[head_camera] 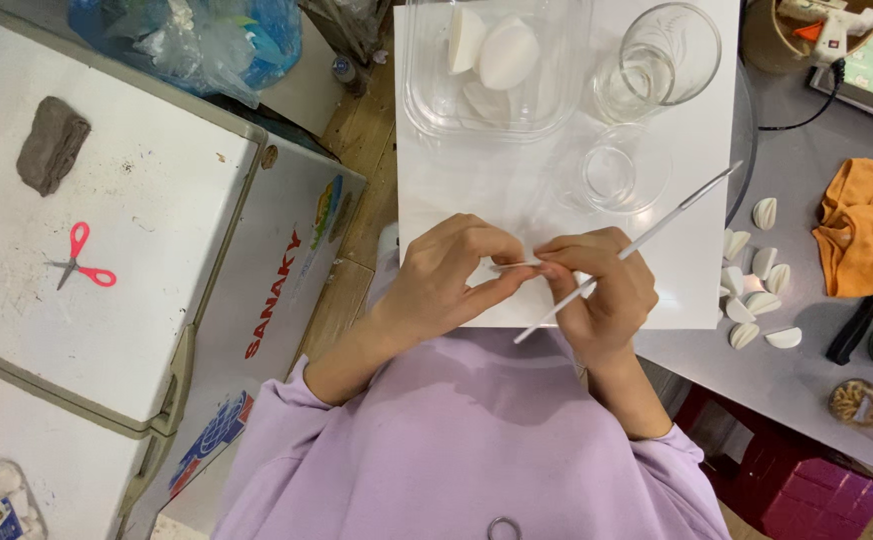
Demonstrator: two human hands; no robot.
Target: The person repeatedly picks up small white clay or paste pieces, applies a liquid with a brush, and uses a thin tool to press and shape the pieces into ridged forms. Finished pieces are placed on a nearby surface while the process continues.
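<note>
Left hand: fingers pinched shut on a small thin white piece above the white board's near edge | right hand: fingers closed round the thin white tool | I judged a steady pinch and light strokes best.

scissors: red handles. cloth: orange. sleeves: plain lilac. board: white. stool: magenta. lump: grey-brown.
</note>
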